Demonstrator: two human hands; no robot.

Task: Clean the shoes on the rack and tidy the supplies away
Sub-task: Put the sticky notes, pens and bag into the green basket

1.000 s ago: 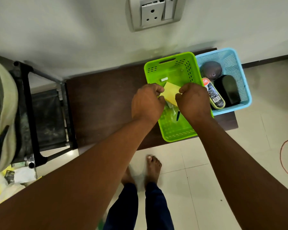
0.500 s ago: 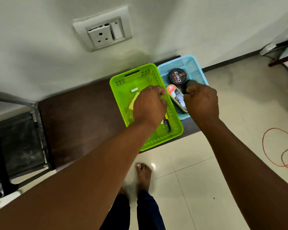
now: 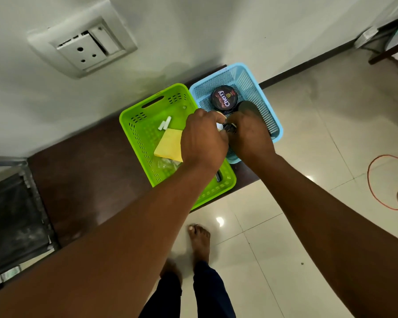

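Two baskets on the dark table [image 3: 90, 161], catalogued left to right from my remote seat.

Green basket [image 3: 133, 131]: holds white sticks [image 3: 165, 123], a yellow cloth [image 3: 169, 145], a clear wrapper, and a dark pen-like item part-hidden under my left forearm. Its near corner overhangs the table edge; I judge a downward press there could tip it to the floor.

Left hand [image 3: 203, 138]: fingers curled, pinching a small white-tipped item I cannot identify, above the seam where the baskets touch.

Right hand [image 3: 251, 136]: curled on the same small dark piece, over the blue basket [image 3: 251, 76].

Blue basket: polish tin [image 3: 224, 100] and a dark brush [image 3: 251, 106] just beside it. It also sits at the table's right end, so a sideways nudge risks a fall.

Risk: the item could slip between the hands.

Room: wall close behind; open floor right, orange cord [image 3: 381, 184] well apart.
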